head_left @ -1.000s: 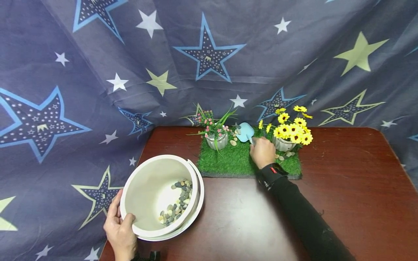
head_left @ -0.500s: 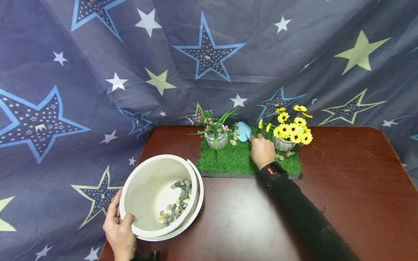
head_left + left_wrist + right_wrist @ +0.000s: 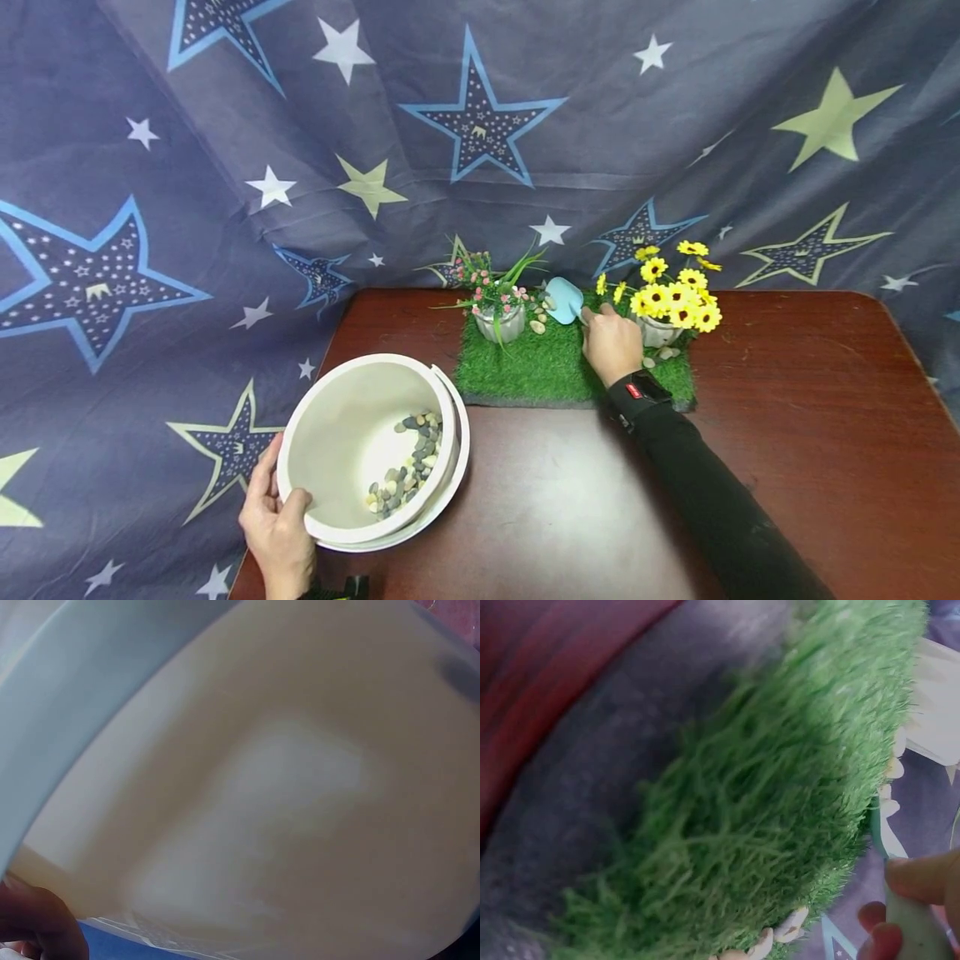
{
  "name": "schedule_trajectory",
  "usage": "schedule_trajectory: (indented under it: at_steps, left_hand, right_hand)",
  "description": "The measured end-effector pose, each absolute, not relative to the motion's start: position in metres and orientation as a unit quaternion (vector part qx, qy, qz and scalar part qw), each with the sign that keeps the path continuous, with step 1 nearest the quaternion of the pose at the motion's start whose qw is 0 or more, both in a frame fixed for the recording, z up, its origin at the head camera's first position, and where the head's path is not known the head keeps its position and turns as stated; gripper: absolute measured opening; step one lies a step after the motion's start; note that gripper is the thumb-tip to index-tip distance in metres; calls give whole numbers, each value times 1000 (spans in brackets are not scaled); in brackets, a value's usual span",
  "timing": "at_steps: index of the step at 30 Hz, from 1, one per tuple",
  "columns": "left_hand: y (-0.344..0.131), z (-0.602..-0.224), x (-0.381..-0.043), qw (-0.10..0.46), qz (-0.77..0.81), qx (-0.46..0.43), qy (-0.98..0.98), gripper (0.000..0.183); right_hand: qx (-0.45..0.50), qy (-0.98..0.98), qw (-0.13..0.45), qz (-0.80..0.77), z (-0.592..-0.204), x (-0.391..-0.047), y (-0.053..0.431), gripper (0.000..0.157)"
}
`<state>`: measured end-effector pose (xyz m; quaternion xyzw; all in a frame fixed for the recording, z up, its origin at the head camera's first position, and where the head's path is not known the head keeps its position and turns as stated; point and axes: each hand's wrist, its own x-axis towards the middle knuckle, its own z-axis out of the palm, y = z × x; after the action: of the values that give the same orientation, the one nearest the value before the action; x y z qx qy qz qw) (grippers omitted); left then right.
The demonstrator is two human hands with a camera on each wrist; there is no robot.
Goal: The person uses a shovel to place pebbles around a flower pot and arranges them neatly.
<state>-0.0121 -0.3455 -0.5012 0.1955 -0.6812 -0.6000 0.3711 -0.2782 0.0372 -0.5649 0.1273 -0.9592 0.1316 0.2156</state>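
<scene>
My left hand grips the rim of a round white pot at the left, thumb inside. The pot tilts to the right, and pebbles lie along its lower inner side; a second white rim shows behind it. The left wrist view is filled by the pot's pale wall, with a finger at its lower left. Over the artificial grass mat, my right hand holds a light blue toy shovel by its handle. The shovel's blade is beside several small stones at the mat's back.
A ribbed pot of pink flowers stands on the mat left of the shovel. Yellow flowers in another pot rise at the right, with stones in front. Starry cloth hangs behind the brown table.
My right hand has shifted slightly right, and the shovel's blade swung a little left then came back right. The left hand and the white pot stay nearly still.
</scene>
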Motion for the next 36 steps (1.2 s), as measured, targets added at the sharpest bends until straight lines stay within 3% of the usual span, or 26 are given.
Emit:
schedule_trajectory:
  at_steps: [10, 22, 36]
  left_hand:
    - [-346, -501, -13, 364, -606, 193, -680, 79]
    - [-344, -503, -13, 370, -600, 184, -685, 79]
    - [-346, -502, -13, 374, -604, 183, -680, 78]
  right_hand:
    - [105, -956, 194, 196, -570, -276, 40, 33]
    - [157, -957, 203, 134, -563, -284, 40, 30]
    - [80, -938, 112, 317, -573, -282, 52, 30]
